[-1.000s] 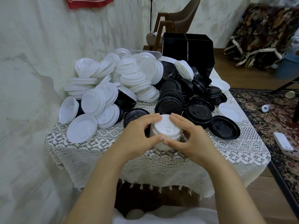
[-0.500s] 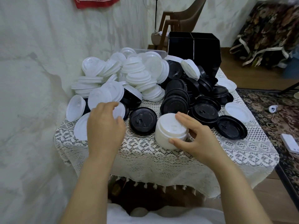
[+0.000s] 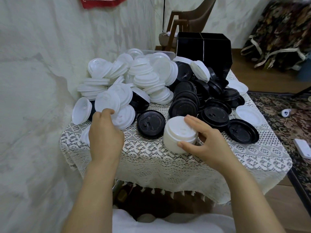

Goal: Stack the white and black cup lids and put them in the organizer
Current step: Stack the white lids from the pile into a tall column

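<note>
A short stack of white lids (image 3: pixel 176 137) stands on the lace tablecloth (image 3: pixel 151 158) near the front. My right hand (image 3: pixel 210 143) grips it, thumb on its near side and fingers over its top. My left hand (image 3: pixel 105 137) is at the left of the table, fingers curled over the edge of a leaning white lid (image 3: pixel 125 116). Behind lie a heap of white lids (image 3: pixel 143 76) and a heap of black lids (image 3: pixel 193 98). One black lid (image 3: pixel 151 124) lies flat between my hands. The black organizer (image 3: pixel 202 49) stands at the far edge.
A wall runs close along the table's left side. An upturned black lid (image 3: pixel 242 132) and a white lid (image 3: pixel 249 115) lie at the right edge. A clear tub (image 3: pixel 158 52) sits behind the white heap, a chair (image 3: pixel 190 19) behind the organizer.
My left hand let go of the white stack and moved left to the leaning white lids. My right hand stayed on the stack.
</note>
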Available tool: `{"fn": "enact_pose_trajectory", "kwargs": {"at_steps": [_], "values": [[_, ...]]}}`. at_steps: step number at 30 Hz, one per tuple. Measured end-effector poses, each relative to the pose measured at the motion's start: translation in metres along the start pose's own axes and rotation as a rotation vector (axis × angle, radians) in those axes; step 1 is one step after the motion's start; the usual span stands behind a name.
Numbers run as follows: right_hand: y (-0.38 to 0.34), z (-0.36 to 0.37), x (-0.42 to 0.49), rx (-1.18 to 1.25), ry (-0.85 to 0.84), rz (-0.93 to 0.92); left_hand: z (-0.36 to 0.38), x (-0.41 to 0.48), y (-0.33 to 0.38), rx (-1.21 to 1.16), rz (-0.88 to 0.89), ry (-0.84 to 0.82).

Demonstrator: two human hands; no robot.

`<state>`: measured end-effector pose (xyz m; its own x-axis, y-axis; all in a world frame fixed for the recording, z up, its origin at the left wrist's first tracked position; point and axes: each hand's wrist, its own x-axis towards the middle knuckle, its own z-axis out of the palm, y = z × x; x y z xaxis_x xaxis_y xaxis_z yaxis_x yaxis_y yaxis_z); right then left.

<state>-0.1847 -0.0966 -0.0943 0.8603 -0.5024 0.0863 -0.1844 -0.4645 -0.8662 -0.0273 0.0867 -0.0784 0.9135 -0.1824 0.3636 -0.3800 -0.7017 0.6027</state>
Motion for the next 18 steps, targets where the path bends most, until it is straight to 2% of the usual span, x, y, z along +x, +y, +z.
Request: {"fn": "enact_pose_trajectory", "kwargs": {"at_steps": [4,7,10,13,18], "values": [[0.001,0.000,0.000,-0.020,-0.001,-0.003,-0.016,-0.002,0.013,-0.090,0.067,0.178],[0.003,-0.001,0.001,-0.037,0.000,-0.009,-0.025,-0.003,0.026,-0.336,-0.024,0.223],[0.004,-0.001,0.001,-0.046,-0.003,-0.014,-0.026,-0.002,0.034,-0.723,-0.135,0.148],[0.005,-0.001,0.001,-0.069,0.002,-0.030,-0.022,-0.003,0.040,-1.097,-0.291,-0.035],[0.003,-0.001,0.001,-0.063,0.007,-0.034,-0.008,-0.003,0.045,-1.435,-0.542,-0.262]]}}
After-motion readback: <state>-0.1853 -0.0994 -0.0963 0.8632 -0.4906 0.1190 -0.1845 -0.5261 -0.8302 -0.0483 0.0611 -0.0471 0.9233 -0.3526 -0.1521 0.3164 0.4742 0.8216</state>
